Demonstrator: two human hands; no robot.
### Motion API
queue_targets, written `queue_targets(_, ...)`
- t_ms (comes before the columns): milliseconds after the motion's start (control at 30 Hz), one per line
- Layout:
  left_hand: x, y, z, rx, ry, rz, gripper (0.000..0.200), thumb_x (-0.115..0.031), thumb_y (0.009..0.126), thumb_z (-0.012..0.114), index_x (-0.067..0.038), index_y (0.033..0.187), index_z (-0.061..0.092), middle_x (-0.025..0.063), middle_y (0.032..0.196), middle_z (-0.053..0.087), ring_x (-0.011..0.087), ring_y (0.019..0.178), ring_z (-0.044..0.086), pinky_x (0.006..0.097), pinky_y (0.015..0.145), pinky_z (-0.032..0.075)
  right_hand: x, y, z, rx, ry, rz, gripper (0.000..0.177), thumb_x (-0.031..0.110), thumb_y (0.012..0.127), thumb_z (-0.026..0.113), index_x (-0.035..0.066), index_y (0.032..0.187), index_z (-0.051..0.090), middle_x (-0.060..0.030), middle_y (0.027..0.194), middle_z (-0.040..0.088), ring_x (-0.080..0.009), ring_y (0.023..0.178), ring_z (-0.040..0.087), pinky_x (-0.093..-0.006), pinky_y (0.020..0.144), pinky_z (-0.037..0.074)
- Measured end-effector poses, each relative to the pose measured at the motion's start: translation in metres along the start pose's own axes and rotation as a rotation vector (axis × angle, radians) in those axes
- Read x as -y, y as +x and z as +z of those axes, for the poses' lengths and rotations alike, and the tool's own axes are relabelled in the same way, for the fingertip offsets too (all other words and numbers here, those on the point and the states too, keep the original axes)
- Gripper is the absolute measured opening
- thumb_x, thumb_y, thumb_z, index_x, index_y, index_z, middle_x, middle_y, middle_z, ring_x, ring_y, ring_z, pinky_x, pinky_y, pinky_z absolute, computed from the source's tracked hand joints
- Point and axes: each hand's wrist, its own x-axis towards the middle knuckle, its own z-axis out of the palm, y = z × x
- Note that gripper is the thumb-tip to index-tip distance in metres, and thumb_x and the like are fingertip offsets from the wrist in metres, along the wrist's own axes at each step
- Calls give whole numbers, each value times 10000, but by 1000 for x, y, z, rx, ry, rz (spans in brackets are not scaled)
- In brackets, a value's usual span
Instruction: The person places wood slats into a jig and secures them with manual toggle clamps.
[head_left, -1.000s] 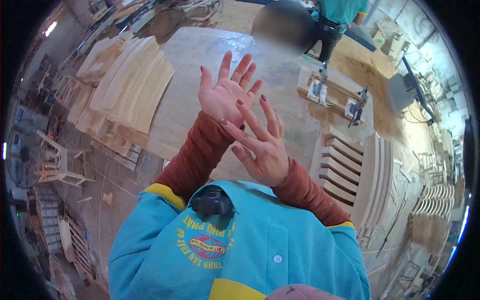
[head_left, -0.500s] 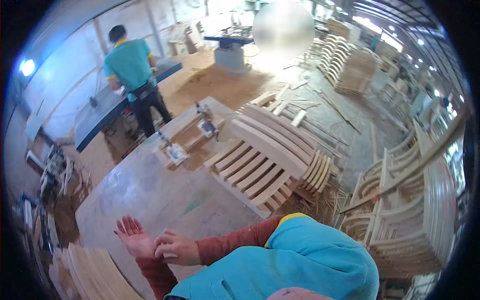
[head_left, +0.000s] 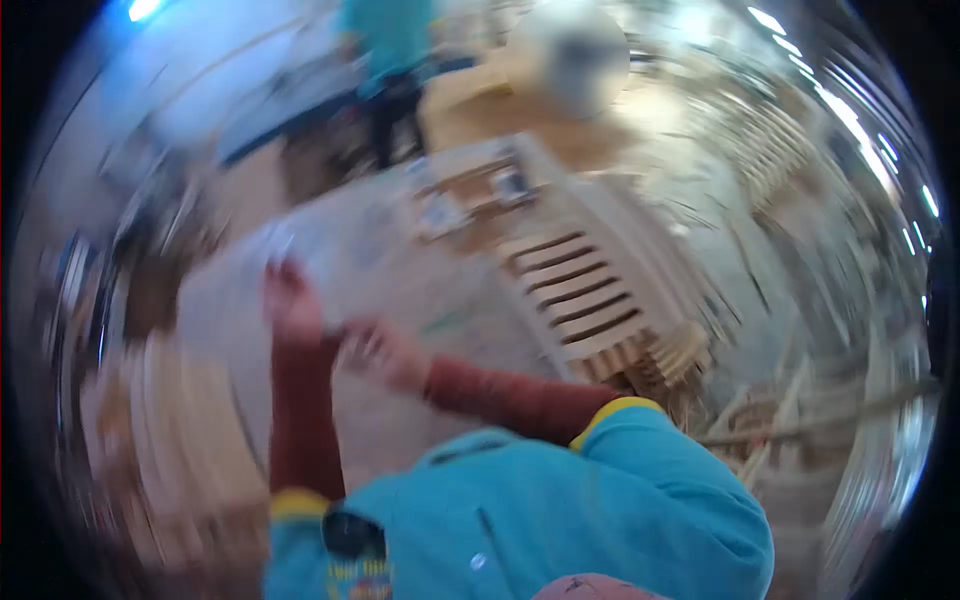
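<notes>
My left hand [head_left: 292, 305] is raised over the grey worktable [head_left: 390, 290], holding nothing; its fingers point away from me and are blurred, but look extended. Beside its wrist is my right hand [head_left: 390, 355], with bent fingers pinching the edge of the dark red left sleeve cuff [head_left: 318, 345]. Motion blur softens the exact grip. On the table beyond my hands sits a wooden jig [head_left: 470, 205] with metal clamps. Right of it lie curved wooden slats [head_left: 580, 290], stacked with gaps between them.
Curved wooden boards [head_left: 190, 420] are piled at the lower left. Stacked bent wooden frames [head_left: 800, 410] stand at the right, with a long wooden bar [head_left: 830, 425] across them. A co-worker in a turquoise shirt [head_left: 390, 40] stands behind the table near another workbench [head_left: 290, 125].
My view has swung, so the table and slats sit farther right and higher. My left forearm is more upright. My right hand remains by the left wrist, now at the cuff.
</notes>
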Motion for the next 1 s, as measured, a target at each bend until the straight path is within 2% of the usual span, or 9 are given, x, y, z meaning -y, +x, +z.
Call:
queue_targets(67,-18,67,31,-511,284,-56,300,-237,943,414,3,1084,525,152,1114,581,229,1004,565,367,950,423,22,17,16,38,-282,20,450,174,779,709,70,1162,496,-73,1039,567,-162,807,542,-284,701,475)
queue_targets(167,-83,118,2,-247,1589,106,301,-323,833,527,-68,954,631,123,909,647,245,852,617,365,800,480,109,34,72,522,37,135,337,154,804,660,49,1087,511,-129,957,558,-275,847,560,-330,733,474)
queue_targets(200,-107,125,-7,-147,1938,135,302,-351,796,565,-92,911,667,113,840,669,250,801,635,364,750,498,132,32,88,534,5,59,316,106,814,642,39,1095,513,-117,980,562,-232,857,569,-311,723,478)
queue_targets(300,-160,125,-5,29,2493,-215,363,-452,810,560,-179,1020,674,122,978,658,307,918,617,397,838,473,195,34,97,702,-7,-193,258,-10,820,591,20,1069,530,-118,996,559,-214,893,584,-311,748,479)
queue_targets(500,-221,118,-7,-72,2617,-392,366,-456,816,558,-167,1007,678,117,1008,654,294,943,614,390,841,471,217,7,106,1059,641,-26,287,-23,825,548,46,1100,504,-150,946,511,-296,895,547,-334,803,450)
queue_targets(633,-240,108,-2,-137,2601,-358,374,-441,821,557,-158,1041,663,109,1044,646,292,977,602,384,863,460,210,10,123,868,219,457,346,-37,786,625,31,1100,496,-87,966,584,-167,848,600,-269,751,489)
queue_targets(800,-261,107,-16,-164,2558,-452,420,-495,833,509,-194,1084,658,84,1136,614,280,1066,566,373,928,432,202,-5,133,919,193,146,278,-30,745,674,28,1001,582,-56,937,587,-109,826,602,-244,656,517)
queue_targets(900,-270,93,-20,-239,2486,-283,381,-442,811,549,-142,1008,678,116,1025,650,302,983,596,370,873,451,191,-10,142,858,167,107,274,64,743,709,36,971,559,-89,863,596,-190,721,627,-286,642,522)
queue_targets(1000,-270,96,-36,-395,2330,-315,378,-436,817,553,-124,988,681,110,945,670,257,896,625,353,822,453,138,6,170,572,139,28,260,107,782,685,43,1005,567,-85,864,609,-173,708,620,-288,614,514)
